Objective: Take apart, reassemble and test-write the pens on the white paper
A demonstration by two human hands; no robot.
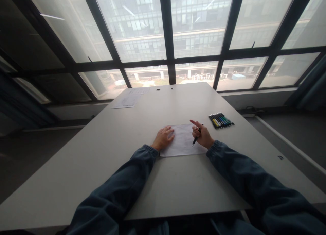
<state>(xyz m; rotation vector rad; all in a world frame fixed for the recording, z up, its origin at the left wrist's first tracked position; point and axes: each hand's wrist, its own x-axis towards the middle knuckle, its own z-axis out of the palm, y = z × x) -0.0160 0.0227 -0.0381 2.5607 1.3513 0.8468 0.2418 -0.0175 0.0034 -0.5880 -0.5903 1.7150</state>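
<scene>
A white sheet of paper (182, 145) lies on the grey table (127, 180) in front of me. My left hand (163, 137) rests flat on the sheet's left edge, fingers stretched out. My right hand (202, 134) hovers over the sheet's right side, gripping a black pen (196, 137) with its tip pointing down toward the paper, while the index finger sticks out to the left.
A row of several coloured pens (221, 120) lies to the right of the sheet. More sheets of paper (128, 99) sit at the table's far left, near two small round holes (158, 89). Large windows (168, 34) stand beyond the far edge.
</scene>
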